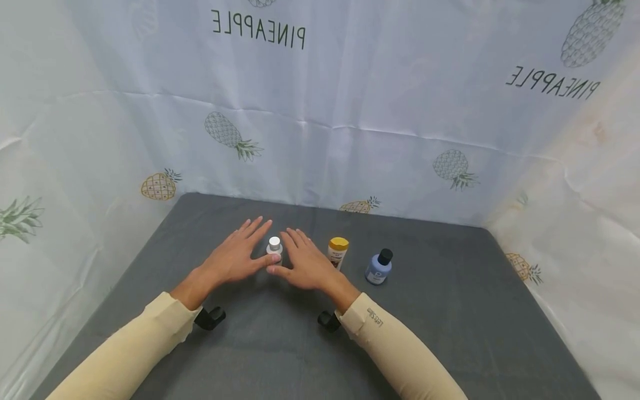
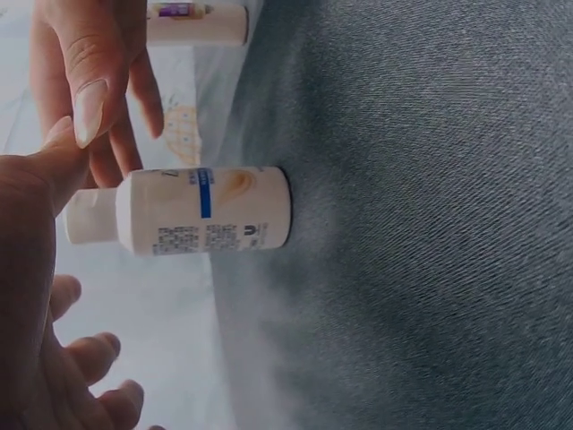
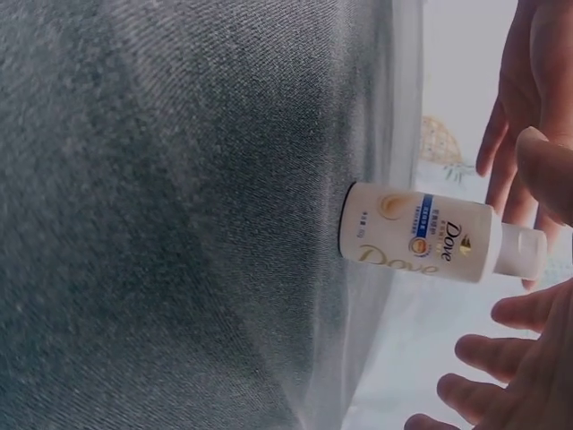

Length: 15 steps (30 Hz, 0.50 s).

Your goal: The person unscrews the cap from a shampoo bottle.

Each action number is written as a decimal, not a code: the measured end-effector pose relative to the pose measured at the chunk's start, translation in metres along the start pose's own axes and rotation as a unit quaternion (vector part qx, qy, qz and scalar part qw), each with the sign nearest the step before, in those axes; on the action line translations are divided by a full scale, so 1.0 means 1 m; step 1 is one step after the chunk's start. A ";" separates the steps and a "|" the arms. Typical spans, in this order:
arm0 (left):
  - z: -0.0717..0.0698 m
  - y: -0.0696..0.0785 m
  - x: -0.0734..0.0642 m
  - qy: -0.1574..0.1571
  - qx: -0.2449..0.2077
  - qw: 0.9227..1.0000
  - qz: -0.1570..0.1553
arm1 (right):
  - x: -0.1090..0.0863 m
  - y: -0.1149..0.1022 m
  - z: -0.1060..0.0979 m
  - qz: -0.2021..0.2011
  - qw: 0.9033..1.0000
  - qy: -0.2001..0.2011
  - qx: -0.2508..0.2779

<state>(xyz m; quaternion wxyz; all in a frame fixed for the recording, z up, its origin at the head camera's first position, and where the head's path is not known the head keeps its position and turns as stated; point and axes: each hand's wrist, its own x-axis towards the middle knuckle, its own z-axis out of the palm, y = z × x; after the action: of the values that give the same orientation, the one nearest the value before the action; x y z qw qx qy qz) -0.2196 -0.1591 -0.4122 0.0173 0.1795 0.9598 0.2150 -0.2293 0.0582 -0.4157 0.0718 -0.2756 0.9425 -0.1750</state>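
A small white Dove bottle (image 3: 416, 231) with a white cap stands upright on the dark grey cloth. In the head view my left hand (image 1: 237, 256) is just left of this bottle (image 1: 274, 251), fingers spread and pointing forward. On its other side is my right hand (image 1: 305, 260), its fingers likewise extended. Both thumbs reach toward each other on the near side of the bottle, their tips close together in the left wrist view. Neither hand grips the bottle; its printed label (image 2: 210, 210) shows fully between them.
Right of my right hand stands a white bottle with a yellow cap (image 1: 338, 250), partly hidden by that hand. Farther right is a blue bottle with a black cap (image 1: 379, 268). A pineapple-print curtain (image 1: 325, 150) encloses the grey-covered table (image 1: 450, 311) at the back and sides.
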 end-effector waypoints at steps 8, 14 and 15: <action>0.007 -0.003 0.002 -0.012 -0.060 0.998 -0.015 | 0.004 0.003 0.005 0.001 0.999 -0.007 0.052; 0.013 -0.006 0.001 0.011 -0.099 0.995 -0.005 | 0.007 0.004 0.007 -0.010 0.995 0.007 0.100; 0.014 -0.006 0.001 0.016 -0.105 0.994 -0.002 | 0.008 0.004 0.008 -0.012 0.994 0.008 0.108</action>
<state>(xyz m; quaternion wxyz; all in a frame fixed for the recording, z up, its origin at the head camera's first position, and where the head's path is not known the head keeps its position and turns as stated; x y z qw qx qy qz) -0.2209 -0.1584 -0.4275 0.0208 0.1708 0.9325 0.3175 -0.2361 0.0553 -0.4250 0.0911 -0.2760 0.9152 -0.2793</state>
